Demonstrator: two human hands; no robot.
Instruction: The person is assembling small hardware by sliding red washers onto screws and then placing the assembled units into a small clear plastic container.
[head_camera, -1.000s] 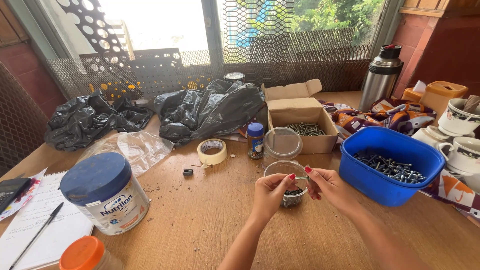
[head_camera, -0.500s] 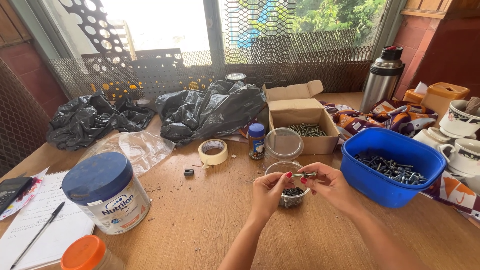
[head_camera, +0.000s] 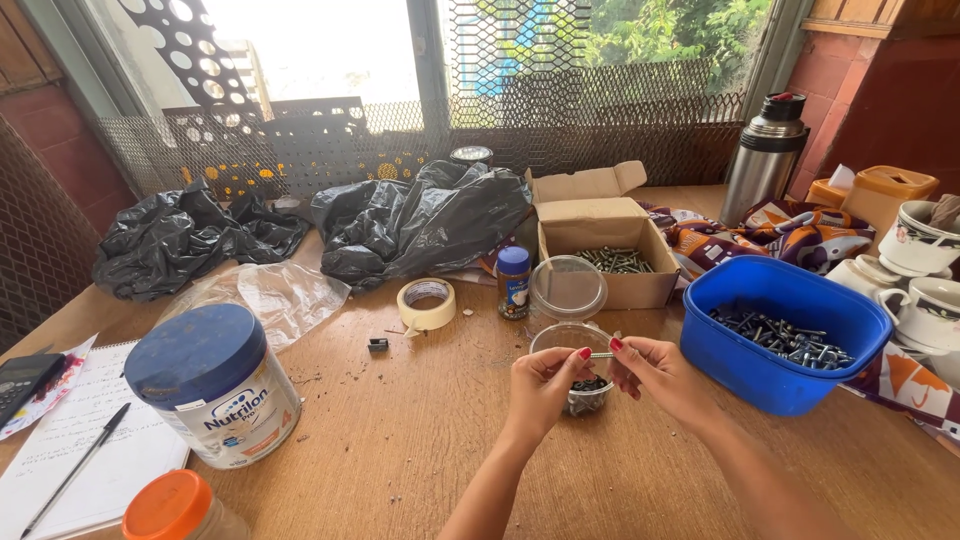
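Observation:
My left hand (head_camera: 542, 386) and my right hand (head_camera: 656, 372) meet over a small clear plastic cup (head_camera: 584, 360) with dark nuts at its bottom. Between their fingertips they pinch a small metal bolt (head_camera: 601, 355), held level just above the cup. A blue plastic tub (head_camera: 783, 330) full of bolts sits to the right of my right hand. Behind the cup stand a second clear cup (head_camera: 567, 288) and an open cardboard box (head_camera: 610, 248) holding more bolts.
A large tin with a blue lid (head_camera: 214, 385) stands at the left, near a notepad with a pen (head_camera: 80, 462) and an orange-lidded jar (head_camera: 180, 508). A tape roll (head_camera: 427, 304), a small blue-capped bottle (head_camera: 514, 282), black plastic bags (head_camera: 415, 222), a steel flask (head_camera: 763, 158) and ceramic cups (head_camera: 925, 270) also crowd the wooden table.
My hands have come a little closer together over the cup, and the bolt between the fingertips now lies level. Nothing else has moved.

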